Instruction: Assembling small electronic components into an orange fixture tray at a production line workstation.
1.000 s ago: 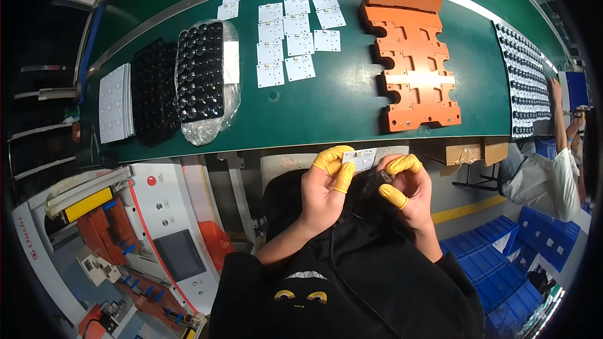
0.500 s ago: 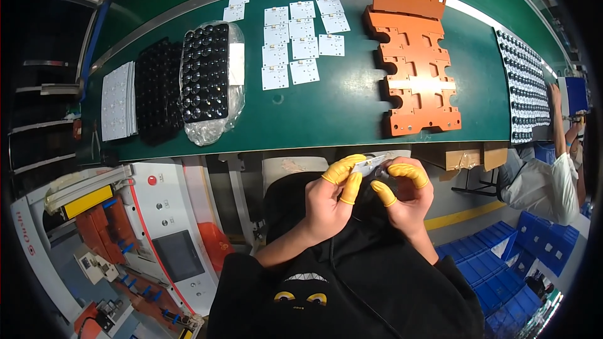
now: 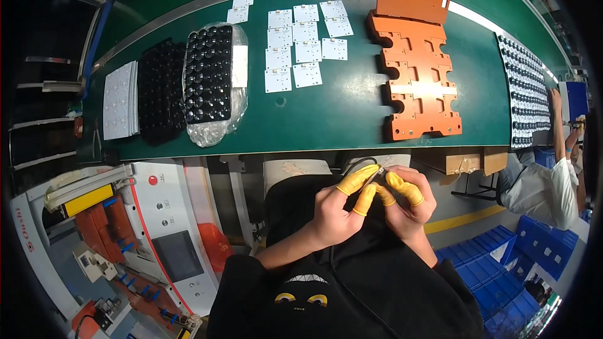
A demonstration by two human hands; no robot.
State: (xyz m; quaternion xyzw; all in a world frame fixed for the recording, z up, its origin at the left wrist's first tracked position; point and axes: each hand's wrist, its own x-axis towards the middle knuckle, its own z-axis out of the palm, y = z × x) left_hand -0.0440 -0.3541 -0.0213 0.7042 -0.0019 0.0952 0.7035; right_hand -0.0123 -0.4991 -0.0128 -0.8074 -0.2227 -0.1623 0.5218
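Yellow finger cots cover the fingertips of both hands. My left hand [image 3: 336, 213] pinches a small white circuit board [image 3: 387, 164], tilted nearly edge-on in front of my chest. Against it, my right hand [image 3: 411, 207] is closed on a small dark piece, mostly hidden by the fingers. The two hands' fingertips meet around the board. On the green table [image 3: 352, 113] beyond lie several flat white circuit boards [image 3: 278, 58] in rows. Left of them a black tray of round domed lenses [image 3: 209, 75] rests in clear plastic wrap.
An orange fixture with a raised lid [image 3: 419, 81] stands right of the boards. Stacked white panels [image 3: 120, 102] and another black tray [image 3: 160, 91] lie at the left. A co-worker [image 3: 540, 188] sits at the right near a lens-covered panel [image 3: 526, 88]. Blue bins [image 3: 480, 257] stand below.
Both hands have drawn closer together and slightly lower. The board has turned from showing its white face to nearly edge-on, and the fingers now cover more of it.
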